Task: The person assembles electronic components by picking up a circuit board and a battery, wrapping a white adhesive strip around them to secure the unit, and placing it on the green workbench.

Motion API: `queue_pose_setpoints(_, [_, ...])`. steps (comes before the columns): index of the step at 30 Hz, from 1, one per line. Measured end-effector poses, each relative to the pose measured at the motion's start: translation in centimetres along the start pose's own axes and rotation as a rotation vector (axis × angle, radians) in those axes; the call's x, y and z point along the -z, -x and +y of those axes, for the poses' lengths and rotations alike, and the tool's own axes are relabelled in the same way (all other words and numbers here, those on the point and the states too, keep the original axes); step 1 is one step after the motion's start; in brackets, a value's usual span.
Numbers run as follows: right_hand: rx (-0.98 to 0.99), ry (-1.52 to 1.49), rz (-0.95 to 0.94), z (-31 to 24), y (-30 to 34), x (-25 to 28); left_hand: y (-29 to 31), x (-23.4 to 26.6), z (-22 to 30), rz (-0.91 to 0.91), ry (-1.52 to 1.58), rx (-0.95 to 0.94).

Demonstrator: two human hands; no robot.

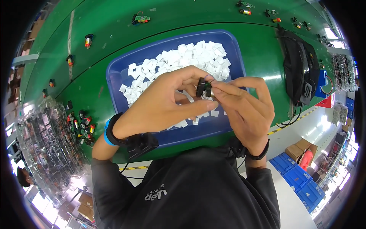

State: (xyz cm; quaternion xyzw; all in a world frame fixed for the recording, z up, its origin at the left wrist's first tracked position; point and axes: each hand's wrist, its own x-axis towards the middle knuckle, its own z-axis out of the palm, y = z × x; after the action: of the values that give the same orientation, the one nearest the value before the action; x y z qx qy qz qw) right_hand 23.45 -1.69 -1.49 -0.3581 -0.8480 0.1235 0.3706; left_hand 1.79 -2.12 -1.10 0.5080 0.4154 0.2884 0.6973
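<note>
Head view, hands around part, seemingly wired

A green table is carrying a blue tub. Left of the tub, a pile of small electronic parts is lying; beyond it, loose units are sitting scattered. Right of the tub, a black bag is resting.

Bright overall; white glare streaks the glossy green desk. Fisheye rim bends straight edges, corners black.
</note>
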Motion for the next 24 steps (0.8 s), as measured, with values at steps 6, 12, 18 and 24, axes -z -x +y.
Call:
queue_pose_setpoints(6, [-0.009, -0.050, 0.085, -0.6, -0.7, 0.5, -0.5, -0.6, -0.3, 0.122, 0.235, -0.212])
queue_pose_setpoints(12, [-0.311, -0.400, 0.108, -0.9, 0.4, 0.3, -0.7, -0.6, -0.9, 0.205, 0.166, -0.373])
queue_pose_setpoints(18, [-0.353, -0.548, 0.217, -1.5, 0.5, -1.4, -1.1, -0.6, -1.7, 0.242, -0.037, -0.528])
queue_pose_setpoints(24, [-0.352, -0.546, 0.210, -1.3, 0.4, -1.5, -0.5, -0.1, -1.2, 0.232, -0.369, -0.557])
